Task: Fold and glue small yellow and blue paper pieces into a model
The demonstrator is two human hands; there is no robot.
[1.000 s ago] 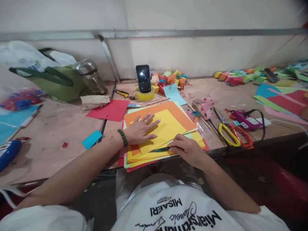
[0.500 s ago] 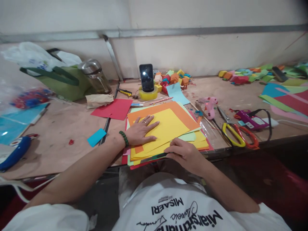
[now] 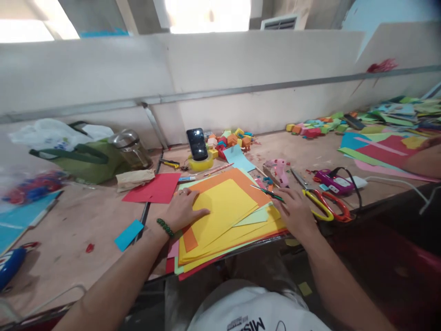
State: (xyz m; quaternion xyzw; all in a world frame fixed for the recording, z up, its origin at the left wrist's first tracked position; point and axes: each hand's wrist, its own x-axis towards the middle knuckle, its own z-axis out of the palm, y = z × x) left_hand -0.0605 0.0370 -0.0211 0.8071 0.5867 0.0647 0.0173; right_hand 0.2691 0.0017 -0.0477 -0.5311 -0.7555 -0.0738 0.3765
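Note:
A stack of coloured paper (image 3: 237,236) lies at the table's front edge, with a yellow sheet (image 3: 223,207) on top over orange and pale green ones. My left hand (image 3: 182,209) rests on the stack's left side, thumb stretched out over the yellow sheet and fingers partly bent. At the right side of the stack, my right hand (image 3: 296,211) is closed on a slim black-and-green tool (image 3: 274,195). The tool's thin metal tip points left over the orange sheet; its exact kind cannot be made out.
Big scissors (image 3: 322,204) and a pink glue gun (image 3: 279,171) lie right, near a purple device (image 3: 334,181) with a cable. Behind stand a phone (image 3: 197,143) on a tape roll (image 3: 200,163) and folded paper pieces (image 3: 232,142). Another person's arm (image 3: 423,161) reaches in far right.
My right hand has moved from the stack's front edge to its right side, carrying the slim tool. My left hand has drawn back toward the stack's left edge. The view has tilted upward.

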